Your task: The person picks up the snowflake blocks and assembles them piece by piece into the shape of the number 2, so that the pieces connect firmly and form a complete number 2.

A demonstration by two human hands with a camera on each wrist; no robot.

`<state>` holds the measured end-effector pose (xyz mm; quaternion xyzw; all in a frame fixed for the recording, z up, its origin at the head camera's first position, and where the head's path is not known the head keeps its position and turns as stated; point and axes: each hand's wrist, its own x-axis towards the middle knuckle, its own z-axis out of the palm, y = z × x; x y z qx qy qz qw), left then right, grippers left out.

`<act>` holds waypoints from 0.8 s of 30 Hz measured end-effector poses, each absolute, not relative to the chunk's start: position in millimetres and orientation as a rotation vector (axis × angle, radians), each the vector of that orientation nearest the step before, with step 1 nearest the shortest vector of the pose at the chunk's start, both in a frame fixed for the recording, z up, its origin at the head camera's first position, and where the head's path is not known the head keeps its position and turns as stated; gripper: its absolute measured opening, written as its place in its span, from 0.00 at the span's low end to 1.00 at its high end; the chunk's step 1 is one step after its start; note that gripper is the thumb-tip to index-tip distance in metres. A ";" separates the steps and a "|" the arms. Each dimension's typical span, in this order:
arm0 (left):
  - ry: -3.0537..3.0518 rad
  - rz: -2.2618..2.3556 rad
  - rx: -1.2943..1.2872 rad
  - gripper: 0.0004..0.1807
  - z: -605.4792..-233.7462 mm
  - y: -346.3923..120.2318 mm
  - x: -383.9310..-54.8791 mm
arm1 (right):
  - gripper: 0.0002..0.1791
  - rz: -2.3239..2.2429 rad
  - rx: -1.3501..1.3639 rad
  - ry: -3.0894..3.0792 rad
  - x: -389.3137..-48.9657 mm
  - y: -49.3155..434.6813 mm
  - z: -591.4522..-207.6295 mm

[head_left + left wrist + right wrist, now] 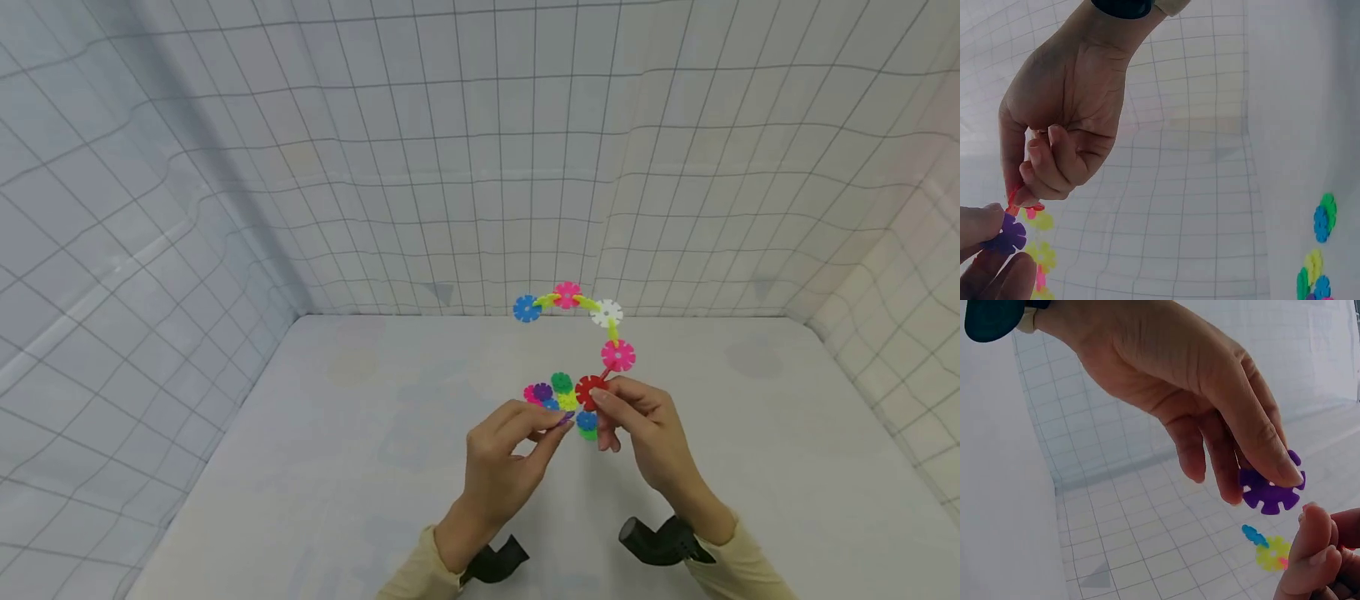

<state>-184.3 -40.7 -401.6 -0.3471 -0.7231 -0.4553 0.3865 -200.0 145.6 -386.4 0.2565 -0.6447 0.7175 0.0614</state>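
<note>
My left hand (506, 458) pinches a purple disc (1015, 236) at 7 o'clock of the red disc (587, 391) my right hand (651, 429) pinches; best pressed in squarely, the chain (609, 316) toward 12 o'clock held steady.

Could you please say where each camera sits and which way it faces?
Head: worn on head, facing forward and down at left hand, right hand, sleeves and disc chain.
Left wrist: worn there, facing purple disc; left fingers, right hand show.
Right wrist: worn there, facing left hand; right fingers show.
Wrist views share purple disc.
</note>
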 end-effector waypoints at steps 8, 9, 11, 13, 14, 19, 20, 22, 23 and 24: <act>-1.796 -1.279 -0.822 0.11 -406.6 -39.3 -186.1 | 0.11 2.103 0.771 -1.991 -194.6 135.6 -389.6; -1.793 -1.286 -0.823 0.11 -406.7 -39.4 -186.1 | 0.11 2.089 0.771 -1.989 -194.3 135.0 -390.2; -1.787 -1.291 -0.821 0.10 -406.8 -39.3 -186.2 | 0.11 2.049 0.776 -1.995 -193.9 134.4 -391.4; -1.791 -1.285 -0.822 0.11 -406.6 -39.2 -186.1 | 0.12 2.007 0.784 -1.997 -193.6 133.8 -392.8; -1.796 -1.280 -0.824 0.11 -406.6 -39.1 -185.9 | 0.12 1.992 0.784 -1.997 -193.5 133.5 -393.5; -1.816 -1.248 -0.829 0.12 -406.7 -38.5 -185.0 | 0.13 1.912 0.799 -2.006 -193.2 130.8 -397.3; -1.814 -1.247 -0.827 0.11 -406.8 -38.3 -185.0 | 0.13 1.894 0.804 -2.007 -193.2 130.1 -398.1; -1.806 -1.252 -0.826 0.11 -407.1 -38.0 -185.0 | 0.14 1.857 0.810 -2.008 -193.2 129.0 -399.6; -1.802 -1.256 -0.829 0.10 -407.4 -37.8 -185.0 | 0.13 1.844 0.812 -2.003 -193.2 128.6 -400.0; -1.799 -1.258 -0.834 0.10 -407.8 -37.5 -184.9 | 0.13 1.832 0.810 -2.001 -193.2 128.4 -400.1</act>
